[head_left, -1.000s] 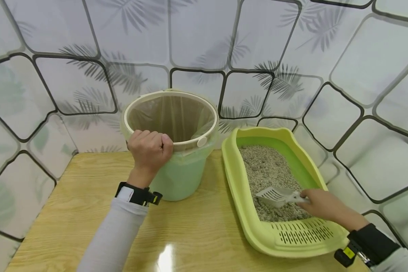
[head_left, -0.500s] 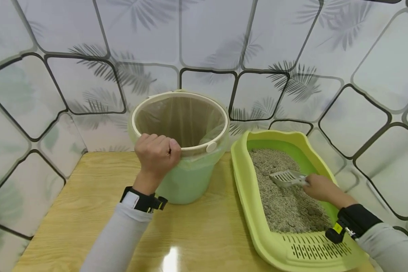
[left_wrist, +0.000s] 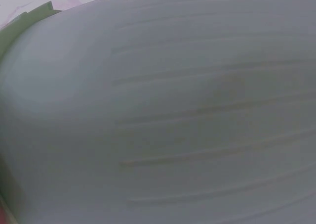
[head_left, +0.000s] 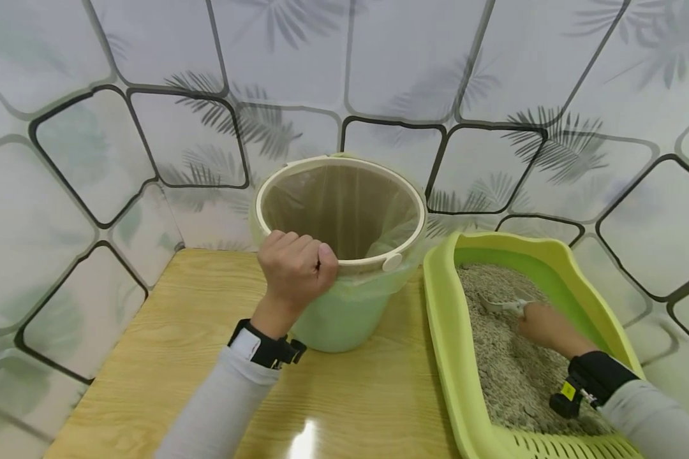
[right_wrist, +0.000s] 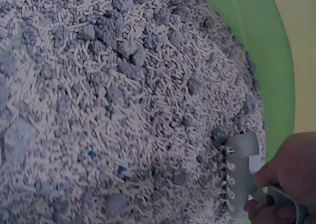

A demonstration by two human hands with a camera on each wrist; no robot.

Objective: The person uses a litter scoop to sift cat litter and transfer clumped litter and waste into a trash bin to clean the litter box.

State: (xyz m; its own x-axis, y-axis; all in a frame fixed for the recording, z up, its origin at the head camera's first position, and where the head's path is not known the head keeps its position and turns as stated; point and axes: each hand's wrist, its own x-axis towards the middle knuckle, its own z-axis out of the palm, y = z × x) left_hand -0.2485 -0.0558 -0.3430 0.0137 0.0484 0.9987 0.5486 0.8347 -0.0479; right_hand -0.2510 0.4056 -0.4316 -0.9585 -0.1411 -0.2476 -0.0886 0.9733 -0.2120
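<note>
My left hand (head_left: 295, 268) grips the front rim of a pale green bucket (head_left: 339, 319), fingers curled over its cream ring. A clear plastic liner (head_left: 399, 239) hangs inside and folds out over the rim. In the left wrist view the bucket's ribbed side (left_wrist: 197, 110) fills the frame. To the right, my right hand (head_left: 551, 328) holds a pale grey litter scoop (head_left: 505, 306) by its handle, inside a yellow-green litter box (head_left: 444, 331). The right wrist view has the scoop (right_wrist: 239, 179) tipped with its slotted blade partly sunk in the pellet litter (right_wrist: 123, 110).
Bucket and box stand side by side on a wood-grain table (head_left: 207, 319). Behind and at both sides rise patterned walls (head_left: 390, 57). A slotted step (head_left: 557, 444) forms the box's near end. Grey clumps (right_wrist: 128, 56) lie among the pellets.
The scoop has moved toward the back of the box and tipped, its blade now dipping into the litter. The left hand keeps its grip on the bucket. The whole head view has shifted.
</note>
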